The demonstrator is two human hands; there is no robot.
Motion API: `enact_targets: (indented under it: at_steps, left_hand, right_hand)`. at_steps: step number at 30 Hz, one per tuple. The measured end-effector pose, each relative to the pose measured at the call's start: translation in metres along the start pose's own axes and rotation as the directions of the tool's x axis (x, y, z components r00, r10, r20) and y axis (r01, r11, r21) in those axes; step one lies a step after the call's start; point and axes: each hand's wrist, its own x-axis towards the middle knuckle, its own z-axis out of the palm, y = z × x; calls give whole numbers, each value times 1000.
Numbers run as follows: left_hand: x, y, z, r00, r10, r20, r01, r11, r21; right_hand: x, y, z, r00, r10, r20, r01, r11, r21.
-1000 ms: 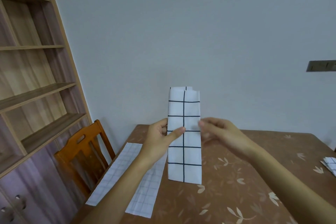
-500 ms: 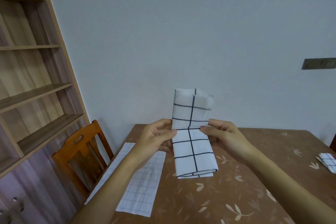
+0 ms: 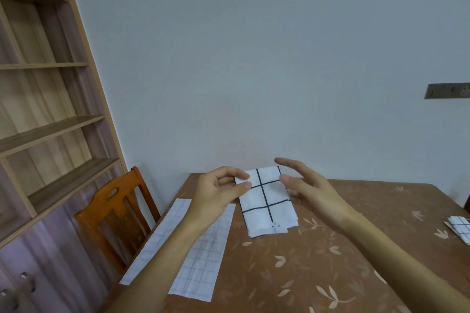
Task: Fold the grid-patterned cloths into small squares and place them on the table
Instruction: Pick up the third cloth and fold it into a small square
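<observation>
A white cloth with bold black grid lines (image 3: 267, 201) hangs folded above the brown table (image 3: 318, 262). My left hand (image 3: 218, 190) pinches its top left corner between thumb and fingers. At the cloth's top right edge is my right hand (image 3: 305, 185); its thumb touches the edge and its fingers are spread above. A longer fine-grid cloth (image 3: 193, 251) lies flat on the table's left side, partly under my left forearm. Another folded grid cloth (image 3: 460, 229) rests at the table's right edge.
A wooden chair (image 3: 114, 213) stands at the table's left side, in front of a tall wooden bookshelf (image 3: 45, 109). A plain wall is behind the table, with a socket strip (image 3: 447, 90) at the right.
The long cloth strip has been folded in half, its upper part brought down, so it is now about half as long. Both hands moved to its top edge, and my right hand's fingers have spread.
</observation>
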Motion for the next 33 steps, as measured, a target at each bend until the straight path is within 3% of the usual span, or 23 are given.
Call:
enact_targets:
  at_steps: [5, 8, 13, 16, 19, 24, 30, 33]
  left_hand:
    - [0, -5, 7, 989, 96, -109, -95, 995, 19]
    - [-1, -9, 4, 992, 56, -112, -54, 998, 18]
    - [-4, -25, -5, 970, -187, 156, 162, 973, 163]
    - [-10, -39, 6, 948, -255, 188, 208, 949, 237]
    - [-14, -66, 22, 978, -181, 98, 140, 935, 327]
    - [-29, -124, 46, 997, -73, -19, 75, 923, 378]
    - [-53, -211, 60, 988, 30, -153, 67, 804, 591]
    - [-67, -242, 65, 986, 6, -166, 110, 726, 679]
  right_hand:
    - [-5, 3, 9, 990, 101, 94, -92, 991, -95]
    - [-3, 12, 5, 997, 72, 17, -70, 988, -138]
    - [-6, 26, -7, 999, 27, -19, -31, 961, -276]
    - [-10, 40, -7, 998, 36, 46, -19, 941, -338]
    - [-13, 58, -2, 998, 61, -13, -62, 945, -320]
    - [-27, 114, 11, 944, 255, -210, -291, 943, -162]
    - [-46, 190, 34, 902, 189, -389, -342, 862, -374]
    - [-56, 229, 35, 920, 193, -340, -357, 770, -528]
